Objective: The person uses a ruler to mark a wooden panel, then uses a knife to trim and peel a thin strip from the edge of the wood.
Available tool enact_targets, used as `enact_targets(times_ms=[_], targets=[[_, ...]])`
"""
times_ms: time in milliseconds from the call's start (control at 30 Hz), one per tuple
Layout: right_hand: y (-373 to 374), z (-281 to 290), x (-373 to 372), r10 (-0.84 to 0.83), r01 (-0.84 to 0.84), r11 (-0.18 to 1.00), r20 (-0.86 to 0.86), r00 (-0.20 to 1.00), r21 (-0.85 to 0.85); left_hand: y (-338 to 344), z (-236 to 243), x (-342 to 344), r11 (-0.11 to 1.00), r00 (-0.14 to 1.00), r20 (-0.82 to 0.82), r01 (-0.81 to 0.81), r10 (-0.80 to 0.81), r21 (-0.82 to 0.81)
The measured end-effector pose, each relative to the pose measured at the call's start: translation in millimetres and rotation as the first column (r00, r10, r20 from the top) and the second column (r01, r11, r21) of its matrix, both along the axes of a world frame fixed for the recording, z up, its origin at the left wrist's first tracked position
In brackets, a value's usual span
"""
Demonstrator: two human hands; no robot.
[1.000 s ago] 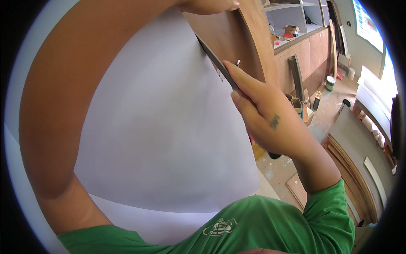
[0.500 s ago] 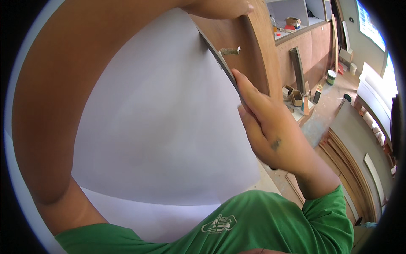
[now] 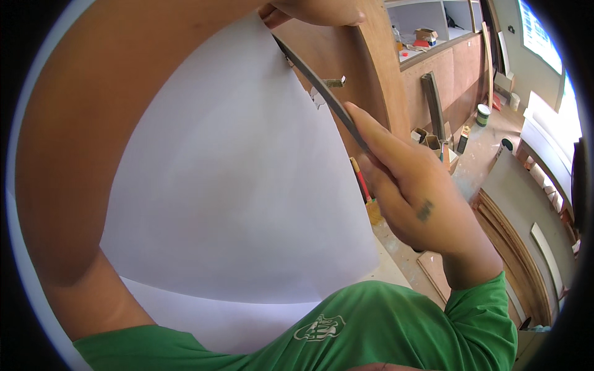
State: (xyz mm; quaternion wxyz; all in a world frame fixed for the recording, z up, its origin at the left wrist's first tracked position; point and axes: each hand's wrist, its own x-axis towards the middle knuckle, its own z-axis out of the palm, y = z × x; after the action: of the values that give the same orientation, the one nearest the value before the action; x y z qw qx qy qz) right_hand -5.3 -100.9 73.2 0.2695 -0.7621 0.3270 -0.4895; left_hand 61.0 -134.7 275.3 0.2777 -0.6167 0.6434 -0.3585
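Observation:
A large white sheet point(image 3: 235, 167) slopes up in front of me. Wrapped around a long, flat, dark-grey file point(image 3: 328, 86), my right hand point(image 3: 405, 182) holds it slantwise along the sheet's right edge. Scraps and a small chip hang by that edge. My left arm arches over the sheet to my left hand point(image 3: 318, 11), partly cut off at the top of the picture. Its visible fingers stretch over the brown wooden panel point(image 3: 346, 55), while another digit bends near the sheet's top corner. Under my right hand shows a red-handled brush point(image 3: 361, 179).
Right of the panel lie small boxes point(image 3: 427, 139) and a dark curved strip point(image 3: 435, 105). A green-and-white can point(image 3: 482, 114) stands on the floor. Curved wooden mouldings point(image 3: 510, 241) lean at the right. At the back is a wooden cabinet point(image 3: 445, 74) with things on its shelf.
My right hand has moved slightly right and down with the file, which now stands a little off the sheet's edge. The red-handled brush has come into sight. My left hand has barely moved.

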Motion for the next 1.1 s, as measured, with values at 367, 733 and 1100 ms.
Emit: enact_targets(times_ms=[367, 733, 1100], targets=[[4.9, 1.0, 1.6, 0.021, -0.02, 0.999, -0.012, 1.0, 0.038, 7.8, -4.5, 21.7, 0.996, 0.99, 0.119, 0.076, -0.081, 0.051], [-24.5, -13.1, -6.7, 0.007, -0.047, 0.988, 0.26, 0.966, 0.15, -8.0, -7.0, 41.4, 0.979, 0.976, 0.141, 0.148, -0.167, 0.137], [-38.4, -82.1, -34.5, -0.073, -0.114, 0.966, 0.67, 0.739, 0.231, -14.6, -20.9, 62.1, 0.854, 0.867, 0.116, 0.441, -0.485, 0.277]])
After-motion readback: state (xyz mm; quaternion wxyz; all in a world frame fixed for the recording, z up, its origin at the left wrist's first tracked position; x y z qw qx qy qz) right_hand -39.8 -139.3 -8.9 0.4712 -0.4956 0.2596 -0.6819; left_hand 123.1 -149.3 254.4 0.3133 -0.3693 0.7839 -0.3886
